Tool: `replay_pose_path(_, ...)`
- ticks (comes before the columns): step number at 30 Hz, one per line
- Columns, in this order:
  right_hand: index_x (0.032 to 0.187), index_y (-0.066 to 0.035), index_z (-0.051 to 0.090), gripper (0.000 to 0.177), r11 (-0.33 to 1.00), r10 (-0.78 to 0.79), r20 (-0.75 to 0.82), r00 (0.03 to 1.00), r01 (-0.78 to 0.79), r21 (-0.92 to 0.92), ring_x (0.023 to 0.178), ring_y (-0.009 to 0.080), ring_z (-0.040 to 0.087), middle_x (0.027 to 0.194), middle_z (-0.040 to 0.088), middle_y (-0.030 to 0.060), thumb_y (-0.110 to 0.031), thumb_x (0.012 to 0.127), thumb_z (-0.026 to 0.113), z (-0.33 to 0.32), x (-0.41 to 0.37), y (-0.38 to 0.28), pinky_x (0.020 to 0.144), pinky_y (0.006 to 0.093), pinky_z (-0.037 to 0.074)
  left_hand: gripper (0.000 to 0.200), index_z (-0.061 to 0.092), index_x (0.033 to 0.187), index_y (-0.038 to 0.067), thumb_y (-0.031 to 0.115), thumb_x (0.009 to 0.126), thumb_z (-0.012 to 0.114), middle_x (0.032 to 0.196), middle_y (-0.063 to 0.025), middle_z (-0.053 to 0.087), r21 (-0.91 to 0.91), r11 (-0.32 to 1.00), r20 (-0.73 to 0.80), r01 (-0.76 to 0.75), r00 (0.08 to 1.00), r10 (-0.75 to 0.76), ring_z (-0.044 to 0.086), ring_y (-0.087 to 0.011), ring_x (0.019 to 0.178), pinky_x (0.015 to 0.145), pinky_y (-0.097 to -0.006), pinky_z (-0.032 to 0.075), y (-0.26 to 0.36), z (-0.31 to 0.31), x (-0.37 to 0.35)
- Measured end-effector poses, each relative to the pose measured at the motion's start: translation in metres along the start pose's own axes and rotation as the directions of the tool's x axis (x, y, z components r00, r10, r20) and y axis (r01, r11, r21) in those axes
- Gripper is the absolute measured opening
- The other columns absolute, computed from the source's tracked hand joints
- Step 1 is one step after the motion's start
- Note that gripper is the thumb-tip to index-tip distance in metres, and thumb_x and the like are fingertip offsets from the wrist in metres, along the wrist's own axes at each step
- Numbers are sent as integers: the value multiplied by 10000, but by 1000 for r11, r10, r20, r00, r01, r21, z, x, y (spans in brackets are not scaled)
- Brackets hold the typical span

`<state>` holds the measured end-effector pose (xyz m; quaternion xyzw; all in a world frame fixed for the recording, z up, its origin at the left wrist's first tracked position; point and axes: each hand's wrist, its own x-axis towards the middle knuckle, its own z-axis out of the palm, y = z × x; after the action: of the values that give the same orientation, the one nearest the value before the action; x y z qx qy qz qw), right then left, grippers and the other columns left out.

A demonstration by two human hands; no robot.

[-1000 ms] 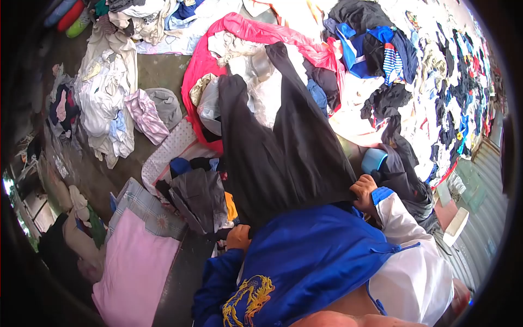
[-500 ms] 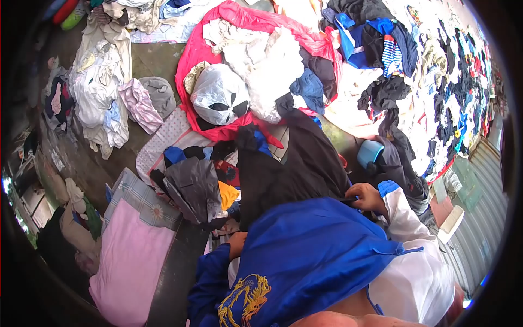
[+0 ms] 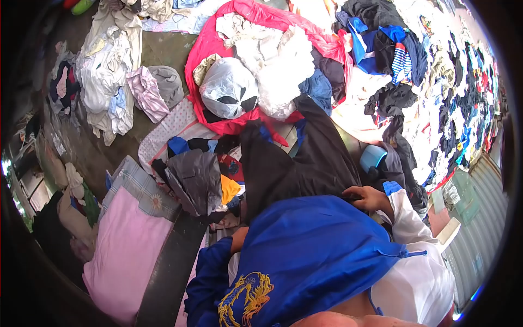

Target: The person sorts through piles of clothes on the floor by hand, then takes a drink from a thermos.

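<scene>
Black trousers (image 3: 305,174) stretch out in front of me, both legs pointing away. At their right upper corner my right hand (image 3: 372,198) is closed with fingers curled on the cloth. My left hand (image 3: 238,238) is at the opposite corner, its fingers partly hidden behind the blue top (image 3: 316,245) I wear, which has a yellow dragon. Left of the trousers lie a dark grey bundle (image 3: 193,180) and a yellow cloth (image 3: 230,189). Beyond the trouser legs is a red cloth (image 3: 199,49) bearing white garments (image 3: 278,60) and a knotted white plastic bag (image 3: 227,87).
A pink cloth (image 3: 128,256) is on my left, by a dark board (image 3: 169,267). A light blue container (image 3: 372,157) stands right of the trousers. Clothes piles (image 3: 452,82) cover the right side, near corrugated metal (image 3: 485,201). White clothes (image 3: 109,82) lie far left.
The trousers have settled lower and spread wider, their legs shifting right. My right hand stays at their edge, its fingers slightly moved. The view has turned slightly.
</scene>
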<state>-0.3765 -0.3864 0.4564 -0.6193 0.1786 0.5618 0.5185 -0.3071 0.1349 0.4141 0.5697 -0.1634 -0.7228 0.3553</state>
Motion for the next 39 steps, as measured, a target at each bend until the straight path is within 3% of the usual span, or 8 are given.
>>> replay_pose_path(7, 1305, -63, 596, 592, 928, -308, -131, 942, 268, -258, 1173, 395, 602, 1287, 620, 230, -180, 725, 605, 15, 6, 26, 1031, 428, 474, 522, 531, 1352, 65, 304, 900, 636, 1358, -222, 566, -148, 988, -163, -39, 986, 14, 531, -436, 1236, 1041, -448, 423, 35, 1, -6)
replay_pose_path(14, 1107, -22, 641, 442, 948, -31, -322, 946, -74, -311, 903, 369, 685, 964, 696, 188, -187, 697, 638, 1, 5, -27, 779, 448, 541, 604, 447, 1452, 88, 357, 928, 581, 1467, -220, 464, 228, 971, -255, 69, 967, -8, 396, -388, 1384, 1156, -535, 251, -29, 26, 2)
replay_pose_path(18, 853, 16, 613, 254, 851, 86, -114, 990, -132, -508, 1005, 385, 667, 1074, 690, 220, -182, 697, 632, 2, 16, 1, 845, 436, 536, 574, 474, 1410, 84, 352, 917, 593, 1423, -226, 490, 172, 982, -230, 75, 973, -34, 429, -395, 1339, 1120, -524, 287, -37, 24, 12)
replay_pose_path(21, 935, 21, 618, 297, 947, -191, -151, 970, 142, -287, 1233, 404, 565, 1332, 590, 250, -145, 689, 633, 19, 15, 32, 1002, 402, 480, 552, 495, 1379, 81, 348, 909, 603, 1391, -231, 510, 141, 988, -215, 69, 976, -38, 455, -401, 1306, 1093, -516, 314, -38, 21, 18)
replay_pose_path(22, 1212, 13, 607, 548, 928, -246, -178, 953, 178, -329, 1194, 369, 611, 1505, 449, 222, -151, 690, 642, 22, 15, 31, 1004, 414, 487, 544, 501, 1369, 80, 347, 907, 606, 1380, -232, 516, 130, 989, -204, 68, 978, -40, 463, -403, 1294, 1084, -513, 323, -38, 21, 21)
replay_pose_path(28, 1553, -66, 271, 966, 962, -197, -59, 979, 181, -203, 1203, 369, 607, 1483, 460, 236, -110, 666, 652, 22, 24, 27, 1031, 401, 479, 500, 542, 1307, 74, 339, 891, 625, 1315, -241, 555, 127, 989, -167, 75, 984, -53, 513, -414, 1227, 1031, -497, 378, -42, 23, 23)
replay_pose_path(31, 1554, -71, 274, 991, 993, 96, 14, 995, -94, -68, 1326, 369, 511, 1426, 506, 265, -117, 642, 658, 12, 22, 10, 1087, 392, 425, 479, 563, 1276, 71, 336, 883, 634, 1283, -246, 575, 121, 989, -156, 82, 986, -63, 538, -419, 1193, 1004, -489, 405, -43, 21, 26)
replay_pose_path(39, 1425, -33, 476, 789, 962, 116, -31, 993, -120, -244, 1105, 372, 613, 1198, 612, 230, -165, 668, 654, 13, 20, 12, 943, 420, 499, 425, 617, 1193, 63, 326, 862, 659, 1196, -258, 628, 136, 987, -147, 85, 987, -65, 606, -434, 1104, 933, -467, 478, -49, 19, 31)
